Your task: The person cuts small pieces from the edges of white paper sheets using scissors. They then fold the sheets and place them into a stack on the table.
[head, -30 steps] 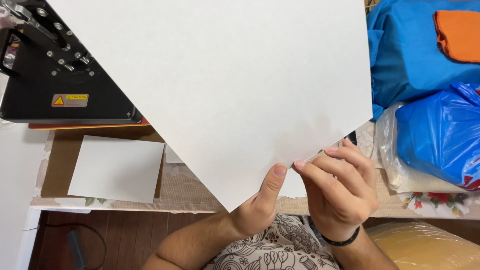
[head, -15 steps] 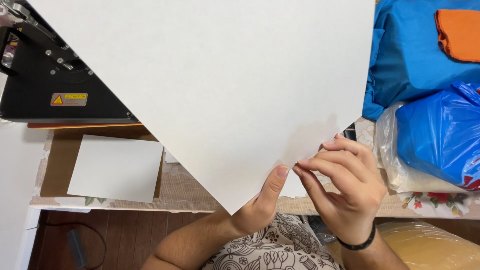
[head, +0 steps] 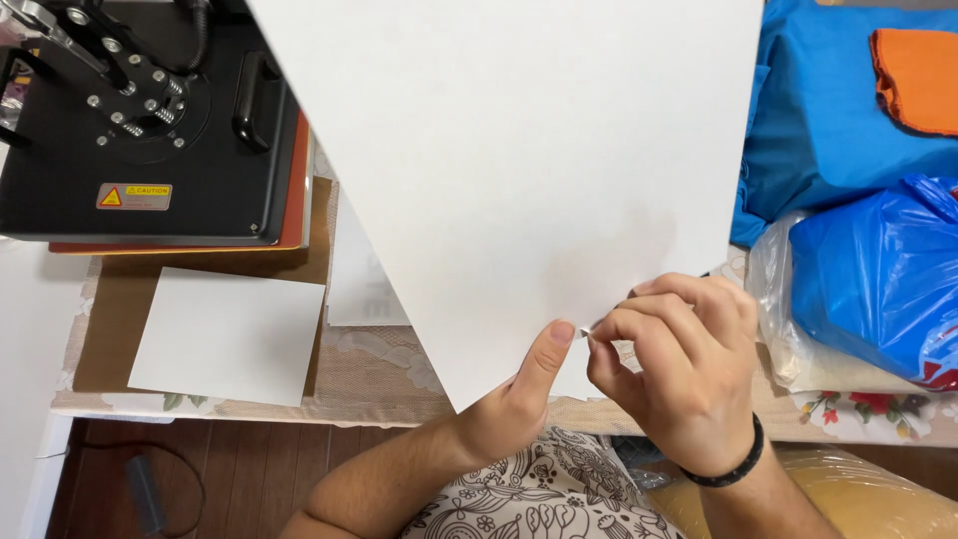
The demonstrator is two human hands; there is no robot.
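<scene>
2 hands on a large white sheet.

The left hand [head: 514,399] grips the large white sheet [head: 539,170] near its bottom corner, thumb up; the right hand [head: 679,369] pinches its lower edge shut. The sheet is held above the tabletop [head: 379,384], right of the black heat press [head: 150,130].

- Left hand [head: 514,404] — bare, no ring or band visible; thumbnail short and plain.
- Left forearm [head: 389,479] — bare to the frame edge, no sleeve in view.
- Right hand [head: 679,364] — bare, no rings on the fingers that show; nails trimmed short.
- Wristband [head: 726,469] — black, narrow, cord-like or braided, worn snug on the right wrist.
- Right forearm [head: 773,509] — bare below the band, no sleeve.
- Garment [head: 544,494] — pale cream cloth with a dark line-drawn floral print of blossoms and leaves, seen low between the two forearms.
</scene>
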